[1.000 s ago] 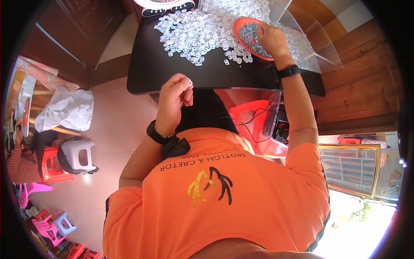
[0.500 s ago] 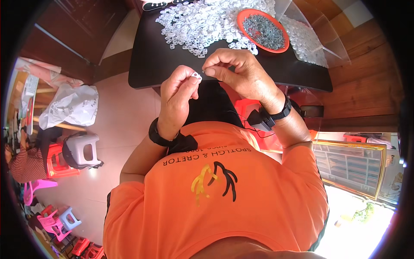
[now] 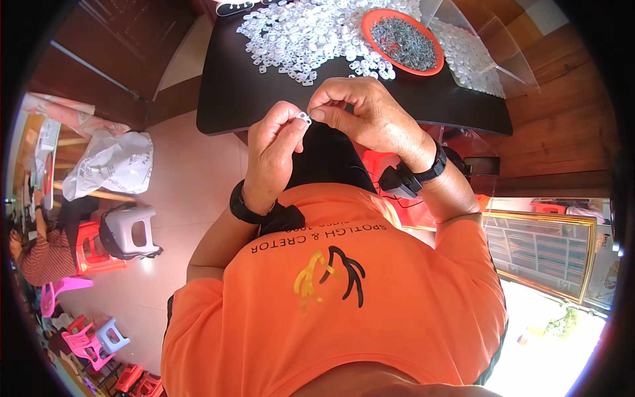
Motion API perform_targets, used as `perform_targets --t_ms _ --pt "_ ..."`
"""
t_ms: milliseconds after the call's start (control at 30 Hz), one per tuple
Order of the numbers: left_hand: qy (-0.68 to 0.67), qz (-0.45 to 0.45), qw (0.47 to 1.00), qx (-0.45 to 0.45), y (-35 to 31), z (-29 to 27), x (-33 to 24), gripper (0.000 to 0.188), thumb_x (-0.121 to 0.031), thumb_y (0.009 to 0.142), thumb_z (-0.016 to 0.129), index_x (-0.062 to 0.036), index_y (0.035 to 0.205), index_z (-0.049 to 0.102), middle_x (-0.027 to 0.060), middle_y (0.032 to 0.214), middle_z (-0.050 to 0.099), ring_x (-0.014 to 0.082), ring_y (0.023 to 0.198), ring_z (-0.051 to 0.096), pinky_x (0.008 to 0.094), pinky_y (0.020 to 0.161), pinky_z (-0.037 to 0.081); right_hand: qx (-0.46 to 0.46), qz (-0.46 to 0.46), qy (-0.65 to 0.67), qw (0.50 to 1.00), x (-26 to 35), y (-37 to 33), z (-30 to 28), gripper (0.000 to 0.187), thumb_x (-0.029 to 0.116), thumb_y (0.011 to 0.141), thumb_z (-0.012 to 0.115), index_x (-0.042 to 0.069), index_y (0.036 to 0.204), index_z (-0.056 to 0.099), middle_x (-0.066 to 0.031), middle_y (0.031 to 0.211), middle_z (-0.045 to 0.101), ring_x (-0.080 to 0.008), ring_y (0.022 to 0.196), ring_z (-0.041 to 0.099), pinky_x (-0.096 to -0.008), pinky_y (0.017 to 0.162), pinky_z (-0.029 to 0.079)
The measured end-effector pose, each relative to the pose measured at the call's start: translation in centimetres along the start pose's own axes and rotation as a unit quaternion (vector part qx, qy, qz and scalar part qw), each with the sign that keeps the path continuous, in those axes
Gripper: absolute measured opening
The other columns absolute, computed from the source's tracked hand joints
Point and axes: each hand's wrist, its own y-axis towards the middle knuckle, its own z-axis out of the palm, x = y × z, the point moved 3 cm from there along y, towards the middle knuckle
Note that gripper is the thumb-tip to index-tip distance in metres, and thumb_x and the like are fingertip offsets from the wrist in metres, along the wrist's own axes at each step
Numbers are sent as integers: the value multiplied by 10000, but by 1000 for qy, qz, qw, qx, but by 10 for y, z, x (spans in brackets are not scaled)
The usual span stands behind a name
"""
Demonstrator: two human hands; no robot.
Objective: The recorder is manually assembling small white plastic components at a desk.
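Observation:
Between the thumb and forefinger of my left hand (image 3: 274, 139) is a small white plastic piece with holes (image 3: 303, 118). My right hand (image 3: 360, 109) is closed in a pinch close beside that piece, its fingertips almost at the piece's edge. Whatever the right fingers grip is too small to make out. Both hands are held above my lap, at the near edge of the black table (image 3: 245, 106). Beyond them lies a big heap of similar white plastic pieces (image 3: 297, 43). An orange-red bowl (image 3: 439, 58) full of small grey metal parts (image 3: 405, 45) stands to the right of the heap.
Right of the bowl are clear plastic panels (image 3: 509, 49) and a sheet of white pieces (image 3: 466, 56). A wooden wall (image 3: 562, 112) borders the table's right. On the left are a white plastic bag (image 3: 109, 165), a grey stool (image 3: 129, 231) and another person in stripes (image 3: 49, 255).
My right fingertips have come slightly down and left, closer to the white piece. My left hand has barely moved and keeps hold of the piece.

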Motion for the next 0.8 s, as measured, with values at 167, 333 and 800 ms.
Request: perform_targets --t_ms 167,333,800 --pt "2 -2 1000 -2 0 -1 2 152 -117 903 524 -2 805 534 -13 627 459 47 557 403 209 515 327 -5 -4 -2 1000 1 0 -1 57 82 865 636 26 872 631 -46 730 636 -128 665 608 -261 610 475" --pt "3 -10 1000 4 0 0 3 158 -126 908 525 -5 807 534 -15 623 455 46 557 401 208 516 326 -1 -1 -14 1000 2 0 0 42 75 842 633 35 855 627 -67 735 641 -187 671 629 -293 604 483" --pt "13 -17 1000 3 1 -1 6 175 -138 916 521 -6 801 529 -17 614 447 45 554 392 211 513 320 -18 0 -20 1000 -1 -1 0 32 64 816 628 39 824 609 -85 728 646 -252 666 644 -322 588 490"
